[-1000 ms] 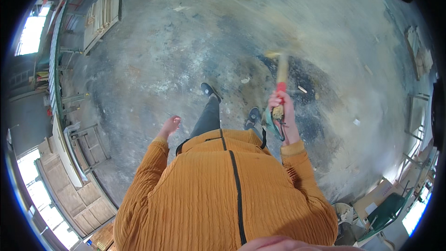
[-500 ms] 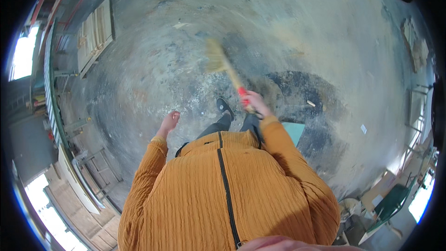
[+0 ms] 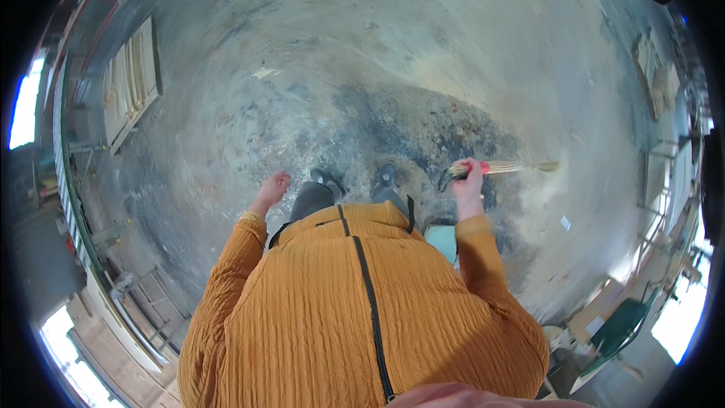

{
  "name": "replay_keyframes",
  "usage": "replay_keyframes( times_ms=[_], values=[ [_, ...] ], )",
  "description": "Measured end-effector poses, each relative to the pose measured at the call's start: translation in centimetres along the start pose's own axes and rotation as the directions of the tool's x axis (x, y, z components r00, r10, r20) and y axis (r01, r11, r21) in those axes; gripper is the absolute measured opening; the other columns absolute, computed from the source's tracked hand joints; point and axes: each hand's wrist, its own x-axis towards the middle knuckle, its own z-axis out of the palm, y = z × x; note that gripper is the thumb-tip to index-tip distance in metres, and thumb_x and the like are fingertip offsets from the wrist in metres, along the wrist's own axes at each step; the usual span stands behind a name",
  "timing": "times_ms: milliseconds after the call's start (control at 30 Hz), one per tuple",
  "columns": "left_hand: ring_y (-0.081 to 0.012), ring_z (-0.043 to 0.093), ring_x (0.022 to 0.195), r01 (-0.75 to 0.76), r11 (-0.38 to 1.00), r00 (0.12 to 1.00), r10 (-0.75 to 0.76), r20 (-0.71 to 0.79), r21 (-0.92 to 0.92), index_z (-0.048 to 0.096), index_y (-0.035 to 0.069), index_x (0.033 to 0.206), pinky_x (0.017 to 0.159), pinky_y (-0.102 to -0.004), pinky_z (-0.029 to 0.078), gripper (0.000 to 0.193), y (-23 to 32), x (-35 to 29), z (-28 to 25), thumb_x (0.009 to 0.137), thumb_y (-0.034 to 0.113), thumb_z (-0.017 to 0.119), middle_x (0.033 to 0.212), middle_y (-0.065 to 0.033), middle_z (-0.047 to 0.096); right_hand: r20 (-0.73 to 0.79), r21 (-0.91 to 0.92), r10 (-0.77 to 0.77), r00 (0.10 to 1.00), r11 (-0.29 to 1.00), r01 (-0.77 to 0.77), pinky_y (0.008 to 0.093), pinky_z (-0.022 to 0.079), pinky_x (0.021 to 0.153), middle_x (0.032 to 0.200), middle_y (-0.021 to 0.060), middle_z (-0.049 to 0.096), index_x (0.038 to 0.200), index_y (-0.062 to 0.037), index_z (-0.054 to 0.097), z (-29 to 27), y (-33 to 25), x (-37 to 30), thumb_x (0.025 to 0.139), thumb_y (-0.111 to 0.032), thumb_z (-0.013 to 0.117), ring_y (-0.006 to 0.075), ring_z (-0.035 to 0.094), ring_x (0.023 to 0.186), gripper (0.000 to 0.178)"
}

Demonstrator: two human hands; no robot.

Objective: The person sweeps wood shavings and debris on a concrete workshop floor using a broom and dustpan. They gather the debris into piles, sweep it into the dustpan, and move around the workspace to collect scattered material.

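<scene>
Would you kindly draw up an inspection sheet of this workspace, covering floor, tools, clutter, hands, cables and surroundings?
Surface: grey-green floor, blotchy, with a large dark patch.
Job's things: straw-coloured hand broom with a red band, pointing right.
Clutter: white scrap to the right; pale scraps further ahead; pale green flat thing, partly hidden by the right sleeve.
Hands: right hand closed around the broom; left hand loosely curled, nothing seen in it.
Cables: nothing seen.
Surroundings: stacked wooden strips at left; bright window beyond.
</scene>
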Motion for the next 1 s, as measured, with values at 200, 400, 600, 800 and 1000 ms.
replay_keyframes(
  times_ms=[200, 400, 600, 800, 1000],
  values=[
    [-0.0233, 0.062, 0.069, 0.089, 0.988, 0.995, -0.093, 0.021, 0.129, 0.059, 0.008, 0.100, 0.065, -0.0334, 0.048, 0.027, -5.0, 2.3, -3.5, 0.080, 0.019, 0.045, 0.086, -0.0127, 0.063, -0.026, -0.248, 0.435, 0.900, 0.870, -0.427, 0.0308, 0.049, 0.063, 0.071, 0.0075, 0.049, 0.084, -0.0015, 0.043, 17.8, 14.5, -13.1, 0.077, -0.005, 0.054, 0.0159, 0.052, 0.066, 0.013],
    [-0.0236, 0.063, 0.072, 0.333, 0.936, 0.943, -0.327, 0.068, -0.118, 0.058, 0.009, 0.102, 0.066, -0.0332, 0.049, 0.027, -9.0, 4.9, -10.7, 0.081, 0.018, 0.043, 0.088, -0.0120, 0.063, -0.074, -0.339, 0.902, 0.425, 0.378, -0.861, 0.0277, 0.046, 0.059, 0.071, 0.0048, 0.046, 0.089, 0.0000, 0.041, 26.2, 28.2, -10.9, 0.079, -0.007, 0.051, 0.0118, 0.050, 0.063, 0.016],
    [-0.0192, 0.061, 0.072, 0.308, 0.898, 0.937, -0.343, -0.064, -0.314, 0.052, 0.005, 0.107, 0.063, -0.0306, 0.048, 0.032, -12.9, 6.7, -20.6, 0.082, 0.017, 0.039, 0.090, -0.0115, 0.062, -0.191, -0.642, 0.914, 0.357, 0.159, -0.750, 0.0229, 0.041, 0.044, 0.071, 0.0040, 0.048, 0.091, 0.0008, 0.042, 28.5, 47.5, 2.7, 0.078, -0.007, 0.051, 0.0102, 0.048, 0.055, 0.018],
    [-0.0184, 0.061, 0.073, 0.281, 0.936, 0.945, -0.309, -0.110, -0.210, 0.053, 0.005, 0.106, 0.065, -0.0291, 0.048, 0.029, -12.4, 10.3, -24.8, 0.084, 0.019, 0.040, 0.091, -0.0116, 0.062, 0.014, -1.000, 0.757, 0.653, 0.014, 0.005, 0.0246, 0.041, 0.038, 0.061, 0.0067, 0.052, 0.085, -0.0005, 0.050, 29.7, 55.3, 12.2, 0.077, -0.009, 0.052, 0.0122, 0.048, 0.043, 0.012],
    [-0.0309, 0.059, 0.086, 0.193, 0.980, 0.981, -0.194, -0.010, -0.047, 0.056, 0.010, 0.103, 0.076, -0.0376, 0.046, 0.027, -9.1, 14.0, -22.2, 0.082, 0.020, 0.042, 0.090, -0.0148, 0.063, -0.055, -0.938, 0.618, 0.784, 0.238, -0.253, 0.0220, 0.041, 0.038, 0.070, 0.0090, 0.052, 0.097, -0.0015, 0.046, 25.6, 39.5, 15.6, 0.078, -0.007, 0.052, 0.0102, 0.049, 0.048, 0.020]
  ],
)
